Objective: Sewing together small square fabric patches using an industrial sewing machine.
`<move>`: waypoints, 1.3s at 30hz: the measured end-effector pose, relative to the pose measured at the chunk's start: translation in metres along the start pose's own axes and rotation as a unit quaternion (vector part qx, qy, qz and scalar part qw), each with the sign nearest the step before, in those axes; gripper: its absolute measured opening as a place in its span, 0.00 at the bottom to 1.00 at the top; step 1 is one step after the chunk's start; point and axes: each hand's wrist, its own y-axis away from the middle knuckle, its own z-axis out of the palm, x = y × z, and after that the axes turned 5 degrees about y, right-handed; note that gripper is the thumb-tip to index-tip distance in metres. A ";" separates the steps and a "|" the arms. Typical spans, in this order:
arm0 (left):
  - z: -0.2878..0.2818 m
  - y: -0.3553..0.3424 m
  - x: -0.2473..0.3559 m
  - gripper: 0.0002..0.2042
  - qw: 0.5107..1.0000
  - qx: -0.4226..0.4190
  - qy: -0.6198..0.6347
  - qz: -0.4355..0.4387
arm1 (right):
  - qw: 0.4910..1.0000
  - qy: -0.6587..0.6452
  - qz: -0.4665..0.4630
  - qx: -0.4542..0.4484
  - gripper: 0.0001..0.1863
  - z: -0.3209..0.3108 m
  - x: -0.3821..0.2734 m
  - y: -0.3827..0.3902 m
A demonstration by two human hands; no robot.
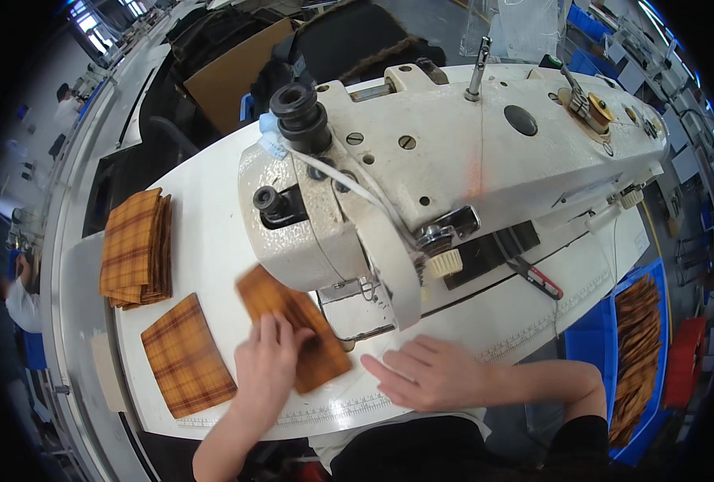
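Observation:
My left hand (270, 363) has its fingers closed on an orange-brown plaid fabric piece (325, 357), slightly blurred, on the white sewing table beside the machine's needle area. To its left lies a second plaid piece (186, 357), flat on the table. Just right of the held piece, my right hand (431, 376) hovers near the table's front, fingers apart with nothing in them and a little smeared. A white industrial sewing machine (445, 145) stands directly beyond both hands; its head hides the needle.
A stack of plaid pieces (136, 249) sits at the table's left. Thread snips with a red-and-black handle (540, 279) lie by the machine bed. At the right, a blue bin (594, 341) holds many plaid pieces. Dark fabric (349, 48) is heaped behind the machine.

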 end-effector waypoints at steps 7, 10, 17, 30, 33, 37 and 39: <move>-0.011 0.015 0.035 0.10 0.988 -0.029 0.152 -0.025 | 0.999 -0.019 0.021 -0.028 0.24 0.016 -0.032 0.015; -0.001 0.006 0.044 0.18 0.934 0.001 0.357 0.011 | 0.999 -0.025 0.013 -0.023 0.24 0.019 -0.044 0.019; 0.010 0.023 0.039 0.24 0.923 -0.047 0.378 0.048 | 0.993 -0.034 0.097 0.055 0.27 0.019 -0.035 0.019; 0.004 0.019 0.038 0.22 0.923 -0.069 0.375 0.049 | 0.995 -0.015 0.098 -0.013 0.26 0.017 -0.025 0.015; 0.007 0.022 0.038 0.23 0.923 -0.068 0.376 0.046 | 0.995 -0.008 0.097 -0.010 0.27 0.017 -0.026 0.016; 0.008 0.028 0.037 0.23 0.932 -0.053 0.350 0.074 | 0.996 -0.001 0.092 -0.020 0.27 0.015 -0.027 0.015; 0.011 0.033 0.036 0.24 0.935 -0.063 0.339 0.082 | 0.995 0.002 0.093 -0.022 0.27 0.016 -0.028 0.015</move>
